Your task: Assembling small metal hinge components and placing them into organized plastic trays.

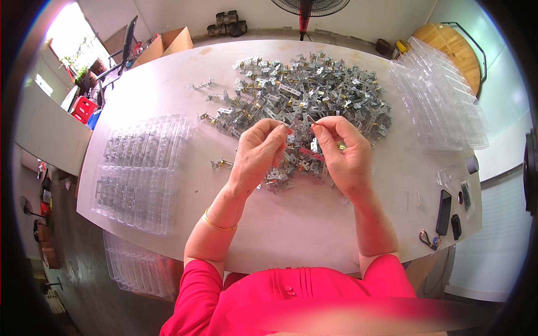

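A large heap of small metal bracket parts (330, 84), silvery with some brass-coloured bits, covers the middle and far part of the table. Over its near edge I hold both hands up, fingertips facing each other a short gap apart. My left hand (258, 151) is closed in a pinch; what sits at its fingertips is too small to make out. Between thumb and forefinger of my right hand (344, 151) is a small thin dark piece (312, 119), its kind unclear. A reddish strip (311, 153) lies among the brackets below my hands.
Clear compartment trays (168, 193) holding rows of metal parts lie on the left. Empty clear trays (443, 106) are stacked at the far right. A phone (443, 213), a black key fob (456, 227) and a tape roll (472, 164) lie near the right edge. A fan (305, 8) stands beyond the table.
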`<state>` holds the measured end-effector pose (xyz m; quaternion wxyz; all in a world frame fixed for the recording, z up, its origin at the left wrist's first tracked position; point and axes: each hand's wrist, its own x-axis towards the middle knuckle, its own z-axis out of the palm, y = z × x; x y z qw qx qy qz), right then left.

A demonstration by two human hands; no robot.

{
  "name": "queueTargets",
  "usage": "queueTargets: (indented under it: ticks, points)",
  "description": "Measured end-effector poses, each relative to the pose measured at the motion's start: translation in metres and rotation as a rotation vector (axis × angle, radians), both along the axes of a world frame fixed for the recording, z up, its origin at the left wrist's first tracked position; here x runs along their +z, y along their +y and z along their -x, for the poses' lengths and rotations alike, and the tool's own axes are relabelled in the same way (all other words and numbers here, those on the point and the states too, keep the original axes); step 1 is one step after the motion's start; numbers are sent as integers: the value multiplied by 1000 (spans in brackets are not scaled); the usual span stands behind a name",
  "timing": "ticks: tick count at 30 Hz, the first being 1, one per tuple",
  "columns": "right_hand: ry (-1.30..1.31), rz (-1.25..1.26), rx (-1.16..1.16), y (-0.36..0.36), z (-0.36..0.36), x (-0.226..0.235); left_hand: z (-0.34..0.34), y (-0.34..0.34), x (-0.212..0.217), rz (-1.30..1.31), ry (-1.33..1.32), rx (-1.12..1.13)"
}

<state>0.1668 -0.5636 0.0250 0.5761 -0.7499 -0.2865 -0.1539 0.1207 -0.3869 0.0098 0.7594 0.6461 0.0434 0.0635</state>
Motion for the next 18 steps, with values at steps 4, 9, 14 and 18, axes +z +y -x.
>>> queueTargets:
  ticks: [4, 9, 14, 18]
  points:
    - [14, 61, 3, 1, 1, 0, -2, 5, -2, 152, -16, -16]
    - [19, 130, -15, 3, 2, -3, -3, 6, -5, 151, -14, -28]
    - [-23, 158, -36, 3, 3, -1, -1, 3, -2, 95, -31, -23]
    - [-15, 187, -38, 3, 4, 2, -1, 4, -4, 37, -59, -10]
